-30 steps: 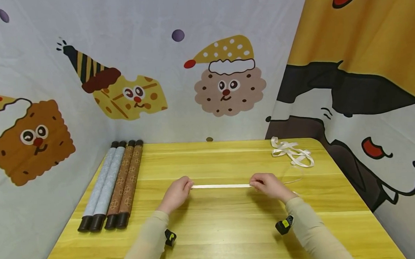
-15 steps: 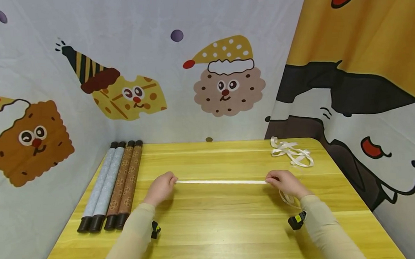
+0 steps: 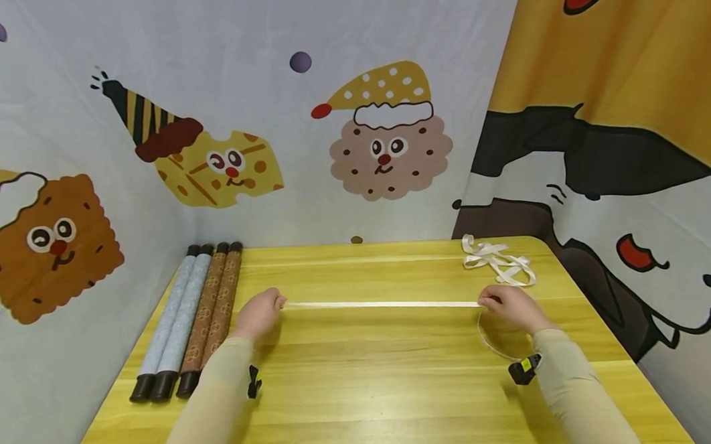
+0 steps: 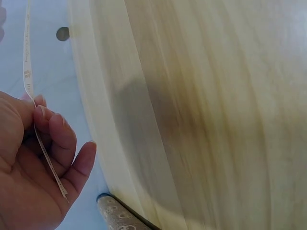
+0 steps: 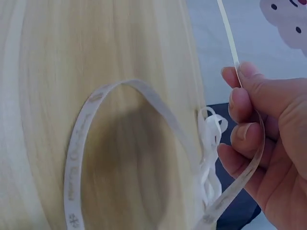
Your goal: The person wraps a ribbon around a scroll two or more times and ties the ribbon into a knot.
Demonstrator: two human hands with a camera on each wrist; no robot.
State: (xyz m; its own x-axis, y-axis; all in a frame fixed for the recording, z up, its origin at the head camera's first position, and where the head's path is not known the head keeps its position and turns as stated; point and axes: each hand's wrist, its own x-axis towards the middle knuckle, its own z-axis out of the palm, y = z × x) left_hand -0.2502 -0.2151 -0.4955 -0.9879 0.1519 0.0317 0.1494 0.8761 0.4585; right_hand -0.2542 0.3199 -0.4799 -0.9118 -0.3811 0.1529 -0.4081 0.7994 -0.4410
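A narrow white ribbon (image 3: 380, 305) is stretched almost level above the table between both hands. My left hand (image 3: 260, 315) pinches it near one end; in the left wrist view a short printed tail of ribbon (image 4: 49, 160) hangs across the palm. Thumb and forefinger of my right hand (image 3: 513, 305) pinch the ribbon's other side. From there a loose length of printed ribbon (image 5: 73, 163) loops down, as the right wrist view shows. Behind the right hand a tangled heap of white ribbon (image 3: 497, 260) lies on the table.
Two pale blue rolls (image 3: 174, 325) and two brown patterned rolls (image 3: 206, 310), all with black ends, lie side by side along the left of the wooden table (image 3: 377, 408). A printed cloth (image 3: 250, 46) hangs behind the table and along its sides.
Both hands have moved apart, the left hand leftward and the right hand rightward. The stretch of ribbon between them has grown longer. The rolls and the ribbon heap have stayed put.
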